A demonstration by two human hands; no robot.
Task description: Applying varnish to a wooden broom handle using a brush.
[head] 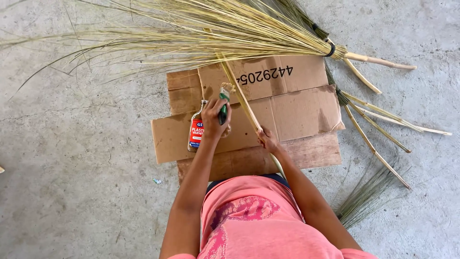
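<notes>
While your left hand (pixel 215 116) is wrapped around a green-handled brush (pixel 224 104) with the bristles pointing up, your right hand (pixel 268 140) is closed on the pale broom stick (pixel 239 96) that runs diagonally over the flattened cardboard (pixel 297 112) on the concrete floor (pixel 81 158). A small glass bottle with a red label (pixel 196 129) sits just beside your left hand. More grass brooms (pixel 373 120) lie off to your right.
</notes>
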